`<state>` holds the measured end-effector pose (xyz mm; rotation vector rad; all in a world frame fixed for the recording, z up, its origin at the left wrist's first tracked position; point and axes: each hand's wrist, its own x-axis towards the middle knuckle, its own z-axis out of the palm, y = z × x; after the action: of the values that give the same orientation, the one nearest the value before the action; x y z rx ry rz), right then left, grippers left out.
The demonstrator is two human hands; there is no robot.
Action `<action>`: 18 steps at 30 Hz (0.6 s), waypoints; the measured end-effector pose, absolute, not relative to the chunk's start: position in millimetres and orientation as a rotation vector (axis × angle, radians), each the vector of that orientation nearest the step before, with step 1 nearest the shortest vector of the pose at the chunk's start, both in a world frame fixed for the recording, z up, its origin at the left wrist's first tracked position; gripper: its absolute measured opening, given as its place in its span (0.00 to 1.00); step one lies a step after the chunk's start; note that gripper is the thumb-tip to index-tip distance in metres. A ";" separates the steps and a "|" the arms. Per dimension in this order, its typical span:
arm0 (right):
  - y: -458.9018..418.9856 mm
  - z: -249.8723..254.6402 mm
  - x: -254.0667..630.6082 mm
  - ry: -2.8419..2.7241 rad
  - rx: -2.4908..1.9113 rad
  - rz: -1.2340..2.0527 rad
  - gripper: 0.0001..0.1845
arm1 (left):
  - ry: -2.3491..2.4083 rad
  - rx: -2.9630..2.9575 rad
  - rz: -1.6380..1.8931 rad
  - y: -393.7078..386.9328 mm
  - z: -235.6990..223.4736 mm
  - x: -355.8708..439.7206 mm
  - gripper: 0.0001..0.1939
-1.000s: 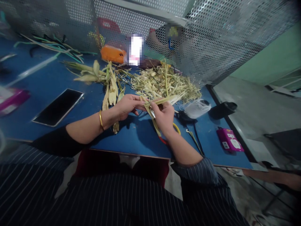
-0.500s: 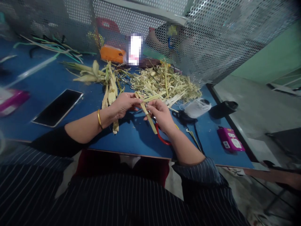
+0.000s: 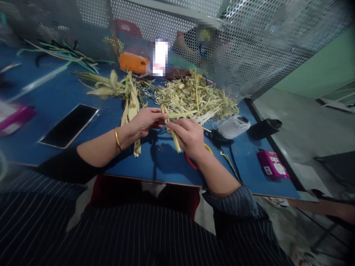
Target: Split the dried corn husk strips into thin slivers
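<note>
Between my hands is a folded strip of dried corn husk (image 3: 175,140), its lower end pointing down toward the table edge. My left hand (image 3: 148,122) pinches its upper part between thumb and fingers. My right hand (image 3: 190,135) closes on the same strip just below, knuckles up, hiding part of it. Another pale strip sticks out to the right above my right hand. Partly behind my right wrist lie scissors with red and yellow handles (image 3: 208,148); their blades are hidden. Left of my hands, whole dried husks (image 3: 132,103) lie on the blue table (image 3: 155,166).
Behind my hands is a heap of shredded husk (image 3: 191,92). A dark phone (image 3: 69,125) lies left; a lit, blurred screen (image 3: 160,57) stands by an orange pack (image 3: 134,62). At right are a white spool (image 3: 234,127), a black cylinder (image 3: 264,129) and a purple pack (image 3: 273,163).
My right hand has turned over, knuckles now upward, and grips the strip nearer my left hand. The strip's lower end has swung left and looks narrower. My left hand has barely moved.
</note>
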<state>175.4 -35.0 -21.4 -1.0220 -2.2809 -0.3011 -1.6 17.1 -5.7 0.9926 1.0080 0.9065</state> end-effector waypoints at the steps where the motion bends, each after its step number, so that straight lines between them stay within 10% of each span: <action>1: -35.0 -20.0 176.0 -2.293 -0.998 -0.348 0.12 | 1.018 1.004 0.930 15.4 -5.6 -0.8 0.11; 18: -26.8 -26.7 177.4 -1.706 -1.435 -0.029 0.14 | 0.913 1.324 0.784 -7.6 -6.7 9.9 0.04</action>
<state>177.4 -26.8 -26.7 -1.4350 -1.7056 -0.0288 9.9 -7.6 -6.7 1.3238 0.9134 0.7840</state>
